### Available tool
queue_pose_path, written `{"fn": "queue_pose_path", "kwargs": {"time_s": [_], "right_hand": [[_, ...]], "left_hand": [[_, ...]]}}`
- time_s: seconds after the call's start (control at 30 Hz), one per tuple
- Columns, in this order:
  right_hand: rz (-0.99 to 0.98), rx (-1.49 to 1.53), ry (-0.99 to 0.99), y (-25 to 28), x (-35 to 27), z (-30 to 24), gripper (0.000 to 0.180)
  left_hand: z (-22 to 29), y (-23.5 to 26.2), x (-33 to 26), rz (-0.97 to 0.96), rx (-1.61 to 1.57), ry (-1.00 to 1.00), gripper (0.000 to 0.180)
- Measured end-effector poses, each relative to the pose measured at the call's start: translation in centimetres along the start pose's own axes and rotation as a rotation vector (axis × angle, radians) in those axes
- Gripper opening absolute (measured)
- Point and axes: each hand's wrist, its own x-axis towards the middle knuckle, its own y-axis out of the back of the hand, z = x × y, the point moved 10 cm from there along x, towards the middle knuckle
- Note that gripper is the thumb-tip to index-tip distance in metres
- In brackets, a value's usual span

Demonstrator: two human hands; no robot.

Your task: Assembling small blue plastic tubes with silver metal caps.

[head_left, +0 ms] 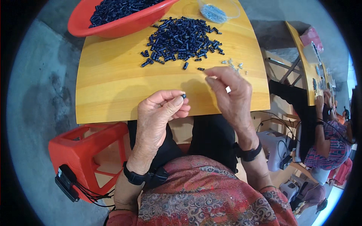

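Observation:
Near the table's front edge, my left hand [160, 111] pinches a small black plastic part [184, 96] between thumb and forefinger. Only its rounded end shows past the fingertips. To its right, my right hand [232, 92] is raised over the table, thumb and forefinger brought together. Whatever they may hold is too small to make out. A dark piece [201, 69] lies by those fingertips, and another short black part [185, 66] lies left of it. Beyond is a heap of black tubular plastic parts [181, 39]. Several small silvery metal pieces [234, 64] are scattered right of the heap.
A red basin [124, 28] full of black parts stands at the far left. A clear tub [214, 13] of small silvery pieces is at the back. A red stool [81, 150] with a black device and cables stands left. Other people sit at another table [301, 56] on the right.

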Motion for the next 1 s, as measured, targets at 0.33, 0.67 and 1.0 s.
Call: {"fn": "queue_pose_path", "kwargs": {"time_s": [0.33, 0.67, 1.0], "right_hand": [[-0.051, -0.165, -0.029, -1.8, 1.7, 2.8, 0.011], [-0.038, -0.227, 0.011, -2.1, 1.7, 2.7, 0.011], [-0.28, 0.672, -0.443, -3.9, -1.2, 1.4, 0.009]], "left_hand": [[-0.2, 0.2, 0.2, -0.036, -0.057, 0.064, 0.019], [0.1, -0.3, 0.5, -0.048, -0.043, 0.036, 0.018], [-0.3, -0.7, 0.2, -0.079, 0.017, 0.031, 0.018]]}}
